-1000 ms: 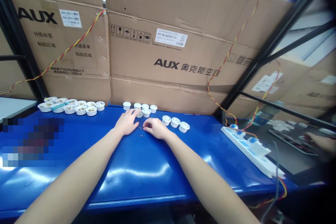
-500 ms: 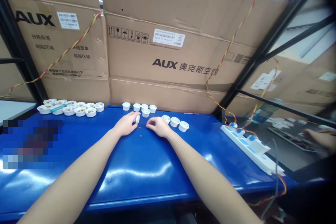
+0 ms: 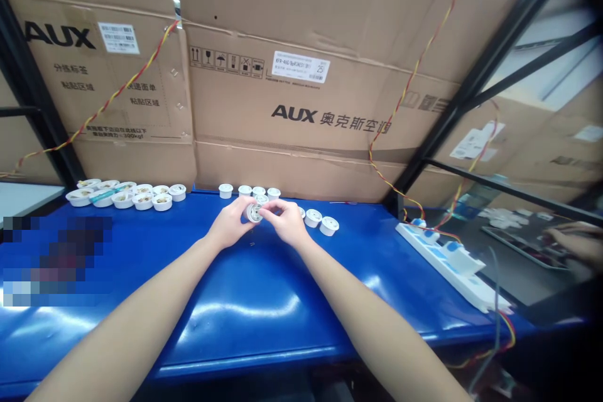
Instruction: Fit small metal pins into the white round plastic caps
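My left hand (image 3: pixel 228 222) is closed around the side of a round white plastic housing (image 3: pixel 254 213), held tilted just above the blue table with its open face turned toward me. The fingertips of my right hand (image 3: pixel 289 220) are pinched together at the right edge of that face. Whatever is between them is too small to make out. Below the hands, small metal pieces (image 3: pixel 252 244) lie on the table. Several similar white housings (image 3: pixel 244 191) stand behind my hands, and others (image 3: pixel 328 225) stand to the right of my right hand.
At the far left, white round containers (image 3: pixel 123 200) hold small parts, with a teal tool (image 3: pixel 104 194) lying across them. Cardboard boxes (image 3: pixel 301 132) form the back wall. A white power strip (image 3: pixel 452 264) lies on the right. Beyond the frame, another person's hand (image 3: pixel 577 244) shows.
My left hand has turned the housing's face toward me. My right hand has risen from beside the loose metal pieces and moved left to the housing.
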The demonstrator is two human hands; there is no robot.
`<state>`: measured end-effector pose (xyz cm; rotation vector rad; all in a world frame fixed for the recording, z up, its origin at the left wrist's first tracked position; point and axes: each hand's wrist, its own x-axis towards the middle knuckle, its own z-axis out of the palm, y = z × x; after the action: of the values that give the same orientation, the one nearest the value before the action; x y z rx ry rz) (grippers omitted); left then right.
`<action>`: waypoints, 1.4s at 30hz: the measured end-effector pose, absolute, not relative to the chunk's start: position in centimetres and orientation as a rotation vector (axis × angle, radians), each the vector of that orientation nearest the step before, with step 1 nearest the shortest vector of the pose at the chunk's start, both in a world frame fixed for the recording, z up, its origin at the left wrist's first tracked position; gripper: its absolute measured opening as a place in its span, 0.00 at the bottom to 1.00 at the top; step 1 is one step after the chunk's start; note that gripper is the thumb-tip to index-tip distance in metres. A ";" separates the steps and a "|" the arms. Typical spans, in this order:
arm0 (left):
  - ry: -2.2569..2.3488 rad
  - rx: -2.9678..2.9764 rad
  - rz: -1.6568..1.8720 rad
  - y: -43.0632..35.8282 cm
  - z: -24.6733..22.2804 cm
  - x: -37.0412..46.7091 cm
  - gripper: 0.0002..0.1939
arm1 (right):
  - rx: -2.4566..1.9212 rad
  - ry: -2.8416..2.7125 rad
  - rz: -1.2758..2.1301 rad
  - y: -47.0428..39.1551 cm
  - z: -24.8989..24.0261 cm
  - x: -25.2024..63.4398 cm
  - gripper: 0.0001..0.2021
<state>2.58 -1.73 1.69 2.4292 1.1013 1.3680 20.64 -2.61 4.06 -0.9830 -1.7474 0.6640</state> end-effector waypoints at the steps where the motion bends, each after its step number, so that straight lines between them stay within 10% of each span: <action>1: 1.109 2.434 1.369 -1.8 1.7 2.6 0.17 | -0.985 -1.745 0.684 -2.6 4.1 20.7 0.10; 42: 1.025 2.580 1.353 -2.6 2.0 2.9 0.13 | -0.830 -1.548 1.318 -2.2 3.3 20.5 0.19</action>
<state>2.88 -2.57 2.02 2.5797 1.0248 1.3531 20.53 -2.25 3.34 -0.8296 -1.5484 1.3175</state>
